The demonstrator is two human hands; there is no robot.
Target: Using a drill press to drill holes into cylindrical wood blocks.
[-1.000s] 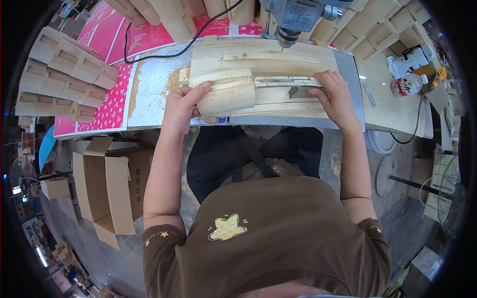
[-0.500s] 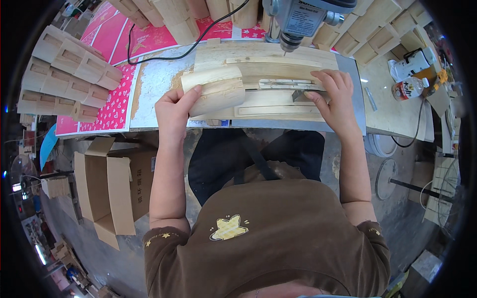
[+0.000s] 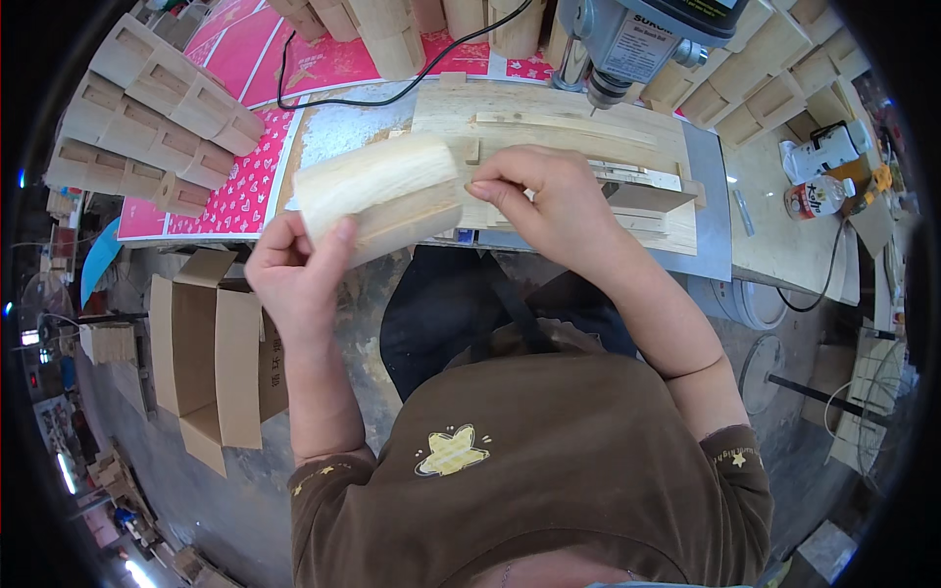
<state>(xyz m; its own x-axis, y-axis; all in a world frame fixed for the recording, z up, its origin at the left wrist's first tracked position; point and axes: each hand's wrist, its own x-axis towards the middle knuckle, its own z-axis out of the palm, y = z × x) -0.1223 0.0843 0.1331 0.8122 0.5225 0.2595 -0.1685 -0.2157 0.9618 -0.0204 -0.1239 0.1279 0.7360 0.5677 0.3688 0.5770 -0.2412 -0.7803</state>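
My left hand (image 3: 297,269) grips a pale rounded wooden block (image 3: 377,181) by its left end, thumb on the near side. A recessed strip runs along the block, which is tilted over the bench's front edge. My right hand (image 3: 549,201) is closed in a pinch by the block's right end; what its fingertips hold, if anything, is too small to make out. Behind that hand lies a flat wooden jig (image 3: 559,132) with strips on it. A dark metal plate (image 3: 652,198) stands along the jig's right part, partly hidden by my right wrist.
A bench drill (image 3: 637,49) stands at the back, its bit above the jig. Stacked wooden cylinders (image 3: 162,127) fill the left, with more blocks (image 3: 774,78) back right. A black cable (image 3: 392,98) crosses the bench. An open carton (image 3: 211,343) sits below left; a bottle (image 3: 818,196) stands right.
My right hand has left the metal plate and moved left to the block's end. My left hand has lifted the block nearer to me and turned it, showing its recessed strip.
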